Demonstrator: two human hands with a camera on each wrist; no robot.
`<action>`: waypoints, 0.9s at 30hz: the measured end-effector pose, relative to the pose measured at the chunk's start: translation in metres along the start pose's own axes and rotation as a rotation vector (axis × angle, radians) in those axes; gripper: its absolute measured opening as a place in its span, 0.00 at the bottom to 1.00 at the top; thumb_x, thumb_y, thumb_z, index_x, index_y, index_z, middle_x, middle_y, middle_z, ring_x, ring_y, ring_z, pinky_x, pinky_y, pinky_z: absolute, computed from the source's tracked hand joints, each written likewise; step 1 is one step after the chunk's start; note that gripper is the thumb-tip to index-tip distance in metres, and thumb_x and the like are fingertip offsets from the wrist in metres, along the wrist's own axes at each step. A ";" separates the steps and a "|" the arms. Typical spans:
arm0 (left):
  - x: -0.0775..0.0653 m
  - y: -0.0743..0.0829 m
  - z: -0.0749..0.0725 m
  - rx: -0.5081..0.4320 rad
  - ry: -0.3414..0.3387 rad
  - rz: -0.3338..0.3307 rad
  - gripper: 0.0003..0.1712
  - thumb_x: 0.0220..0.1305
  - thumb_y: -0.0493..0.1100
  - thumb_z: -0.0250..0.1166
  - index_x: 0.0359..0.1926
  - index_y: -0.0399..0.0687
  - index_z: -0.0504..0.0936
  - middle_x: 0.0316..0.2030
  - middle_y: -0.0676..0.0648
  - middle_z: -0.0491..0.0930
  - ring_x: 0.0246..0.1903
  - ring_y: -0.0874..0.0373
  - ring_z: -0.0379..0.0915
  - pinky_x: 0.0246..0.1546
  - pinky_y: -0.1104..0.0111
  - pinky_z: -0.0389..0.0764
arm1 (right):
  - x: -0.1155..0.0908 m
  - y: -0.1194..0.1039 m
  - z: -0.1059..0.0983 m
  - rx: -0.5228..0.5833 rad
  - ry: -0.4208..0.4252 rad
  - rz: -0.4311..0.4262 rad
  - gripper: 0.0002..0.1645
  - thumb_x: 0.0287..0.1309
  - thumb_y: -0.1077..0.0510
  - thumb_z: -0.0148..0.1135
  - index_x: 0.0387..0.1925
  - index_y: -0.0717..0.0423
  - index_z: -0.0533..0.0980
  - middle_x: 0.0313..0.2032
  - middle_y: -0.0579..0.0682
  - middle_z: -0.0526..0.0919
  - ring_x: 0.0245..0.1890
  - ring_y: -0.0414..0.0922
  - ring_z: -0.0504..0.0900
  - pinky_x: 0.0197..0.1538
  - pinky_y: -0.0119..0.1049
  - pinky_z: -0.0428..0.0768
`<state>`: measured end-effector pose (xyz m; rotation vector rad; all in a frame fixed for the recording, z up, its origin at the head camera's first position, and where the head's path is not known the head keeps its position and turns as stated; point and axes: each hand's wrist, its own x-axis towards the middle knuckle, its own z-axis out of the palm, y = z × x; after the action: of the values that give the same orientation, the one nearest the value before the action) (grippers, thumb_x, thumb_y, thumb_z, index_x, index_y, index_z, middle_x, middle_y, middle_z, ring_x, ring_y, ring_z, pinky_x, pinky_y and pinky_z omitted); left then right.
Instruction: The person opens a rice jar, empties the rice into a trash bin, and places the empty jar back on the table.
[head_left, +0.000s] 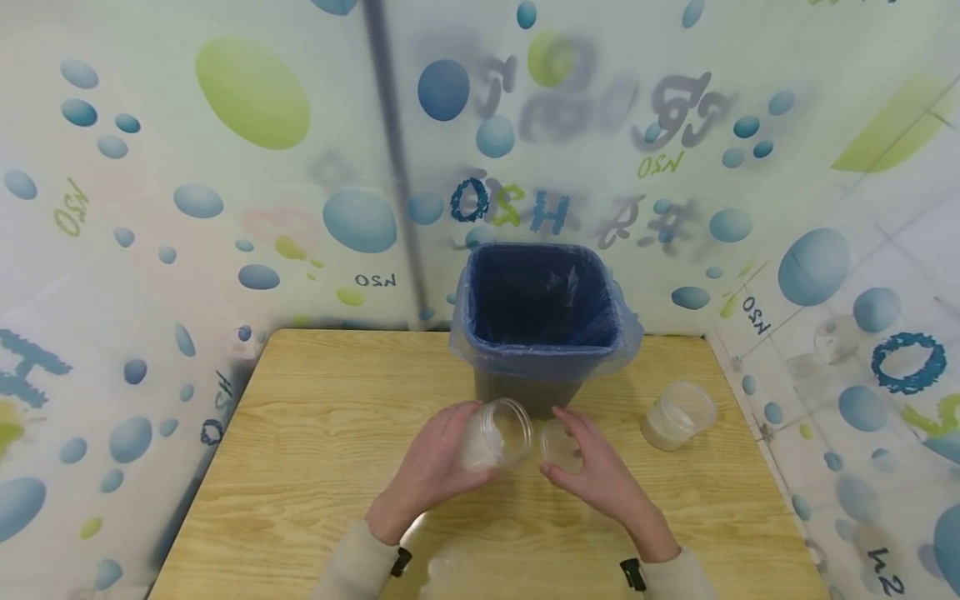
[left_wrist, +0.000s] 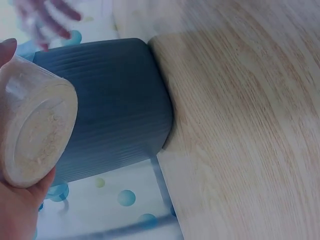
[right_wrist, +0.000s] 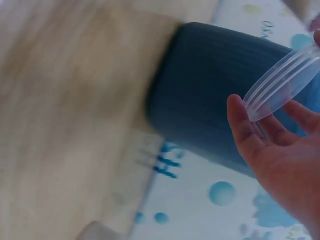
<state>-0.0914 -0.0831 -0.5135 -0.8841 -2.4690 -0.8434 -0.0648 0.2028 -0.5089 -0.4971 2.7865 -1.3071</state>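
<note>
Leftmost, over the middle of the worktop, the left hand grips a clear jar with whitish contents, tipped over so that its mouth turns to the right. Just beyond stands a dark bin lined with a blue bag, near the far edge and right of its middle. Next comes a clear lid, pinched by its rim in the right hand. Farther right, towards the right edge, sits a clear cup, whitish matter inside, well apart from both hands.

What matters most, I judge, is how mouth and lid line up: the jar's long axis runs from base at left to mouth at right, and the lid lies just past that mouth, near but apart, with the right hand the closer to it.

Only the left wrist view shows the jar's base, with pale, grainy matter against it; the right wrist view alone brings out the ridges round the lid's rim.
</note>
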 end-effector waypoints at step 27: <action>-0.001 -0.004 -0.015 0.005 0.038 -0.070 0.56 0.34 0.56 0.85 0.65 0.36 0.72 0.55 0.39 0.80 0.53 0.44 0.78 0.52 0.51 0.82 | 0.000 0.069 0.042 -0.413 -0.089 0.182 0.47 0.53 0.49 0.78 0.69 0.64 0.70 0.61 0.67 0.73 0.60 0.67 0.73 0.55 0.62 0.79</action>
<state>-0.0910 -0.0964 -0.5046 -0.7770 -2.4802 -0.8694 -0.0776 0.2123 -0.5883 -0.2898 2.9420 -0.6587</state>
